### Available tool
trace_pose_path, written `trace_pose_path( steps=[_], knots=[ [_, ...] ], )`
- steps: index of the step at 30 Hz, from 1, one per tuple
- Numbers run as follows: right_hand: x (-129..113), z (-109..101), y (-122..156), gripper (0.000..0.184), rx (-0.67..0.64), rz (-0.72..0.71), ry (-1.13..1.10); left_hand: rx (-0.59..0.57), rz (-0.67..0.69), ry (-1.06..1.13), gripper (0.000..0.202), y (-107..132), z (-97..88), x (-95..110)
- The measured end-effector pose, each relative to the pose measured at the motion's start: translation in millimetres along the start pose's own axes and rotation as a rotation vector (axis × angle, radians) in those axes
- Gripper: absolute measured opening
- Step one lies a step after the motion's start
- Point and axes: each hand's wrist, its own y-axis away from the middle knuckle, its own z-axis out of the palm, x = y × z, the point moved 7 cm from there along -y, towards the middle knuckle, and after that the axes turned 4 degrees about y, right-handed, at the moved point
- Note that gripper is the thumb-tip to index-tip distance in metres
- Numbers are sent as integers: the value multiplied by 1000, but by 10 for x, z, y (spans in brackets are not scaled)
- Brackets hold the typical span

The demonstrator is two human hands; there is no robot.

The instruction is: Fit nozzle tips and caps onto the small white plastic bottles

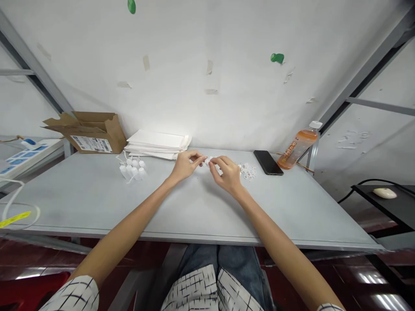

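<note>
Checked white shirt (194, 289) and blue jeans (240, 263) fill the bottom of the view, and two bare forearms reach out across a pale grey work table (201, 216). The left hand (185, 166) and the right hand (227, 174) meet near the table's far side, curled inward with their fingers close together. Thumbs and fingers of both pinch a small white plastic piece (208, 161), though its exact shape is too small to tell.

Just beyond the right hand lies a loose heap of small white loops (248, 171). Left of the hands stands a cluster of small white bottles (132, 169) with thin white strings trailing from them. Behind those sits a stack of white paper sheets (157, 144), beside an opened cardboard box (87, 134) bearing a printed label. Further right are a black smartphone (268, 162) and a tilted plastic bottle (297, 147) holding orange liquid, near the table's far corner. A power strip (29, 155) sits off to the left, and a white computer mouse (384, 193) rests on a black surface to the right. Green blobs (277, 58) and tape scraps (146, 62) mark the white wall.
</note>
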Motion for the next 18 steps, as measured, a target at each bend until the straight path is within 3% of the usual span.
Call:
trace_pose_path(
  steps=[6, 11, 18],
  knots=[
    [-98, 219, 26, 18, -49, -96, 105, -20, -113, 190, 40, 76, -6, -287],
    [-81, 256, 139, 21, -20, -49, 70, -35, -153, 170, 40, 149, 24, -216],
    [-3, 125, 131, 17, 89, 115, 6, -14, -150, 205, 47, 172, 49, -142]
  ],
)
